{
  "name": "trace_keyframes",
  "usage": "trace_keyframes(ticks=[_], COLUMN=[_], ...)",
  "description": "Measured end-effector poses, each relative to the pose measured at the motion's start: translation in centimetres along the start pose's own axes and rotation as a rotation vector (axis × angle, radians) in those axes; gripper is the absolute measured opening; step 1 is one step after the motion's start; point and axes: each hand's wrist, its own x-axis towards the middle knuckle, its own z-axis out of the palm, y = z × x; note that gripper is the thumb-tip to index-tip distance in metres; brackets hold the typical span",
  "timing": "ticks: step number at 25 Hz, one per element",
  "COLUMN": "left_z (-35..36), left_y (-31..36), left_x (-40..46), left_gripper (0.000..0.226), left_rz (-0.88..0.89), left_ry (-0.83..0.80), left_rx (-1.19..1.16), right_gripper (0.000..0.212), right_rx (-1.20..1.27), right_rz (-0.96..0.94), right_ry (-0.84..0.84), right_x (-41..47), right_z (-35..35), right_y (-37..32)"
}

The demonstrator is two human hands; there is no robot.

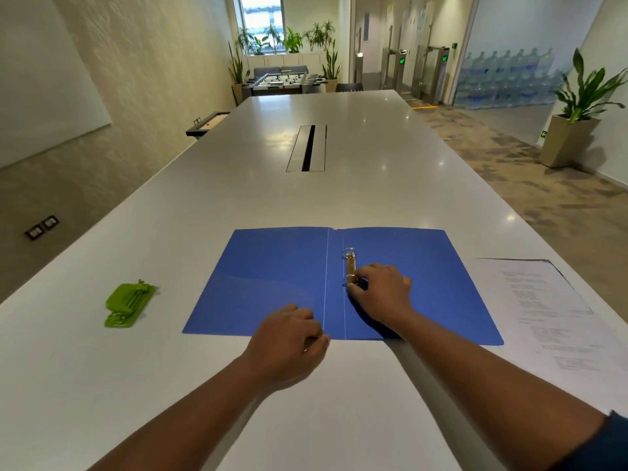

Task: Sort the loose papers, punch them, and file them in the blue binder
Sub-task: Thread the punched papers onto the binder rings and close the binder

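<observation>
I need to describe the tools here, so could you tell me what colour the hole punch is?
The hole punch is bright lime green, seen in the head view.

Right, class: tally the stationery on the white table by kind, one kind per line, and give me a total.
Blue binder, lying open: 1
Green hole punch: 1
Stack of printed papers: 1 (sheet count cannot be told)
Total: 3

The left hand rests on the binder's near edge; the right hand is at the ring mechanism.

Binder (pixel 272 283) centred on table (pixel 339 185); punch (pixel 128 304) left, seemingly stacked papers (pixel 543 300) right.
</observation>
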Motion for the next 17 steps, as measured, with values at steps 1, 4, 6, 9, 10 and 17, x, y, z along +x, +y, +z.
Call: trace_keyframes(ticks=[1, 4, 6, 9, 10, 17], left_z=[-0.2, -1.0, -1.3, -1.0, -0.5, 2.1], left_y=[0.1, 0.6, 0.9, 1.5, 1.4, 0.9], left_x=[-0.4, 0.4, 1.9, 3.4, 3.7, 4.0], left_gripper=[0.043, 0.05, 0.048, 0.022, 0.023, 0.073], left_rz=[0.022, 0.085, 0.078, 0.067, 0.073, 0.008], left_ry=[-0.018, -0.089, -0.121, -0.061, -0.024, -0.143], left_rx=[0.004, 0.034, 0.008, -0.127, -0.163, 0.041], right_gripper=[0.022, 0.023, 0.022, 0.021, 0.021, 0.02], right_rx=[0.022, 0.052, 0.059, 0.073, 0.082, 0.107], right_rz=[-0.002, -0.03, -0.044, -0.06, -0.068, -0.109], right_ry=[0.012, 0.022, 0.025, 0.026, 0.026, 0.062], right_x=[-0.5, -2.1, -3.1, -4.8, -5.4, -8.5], right_z=[0.0, 0.1, 0.0, 0.0, 0.0, 0.1], right_y=[0.0, -0.3, -0.3, -0.3, -0.4, -0.8])
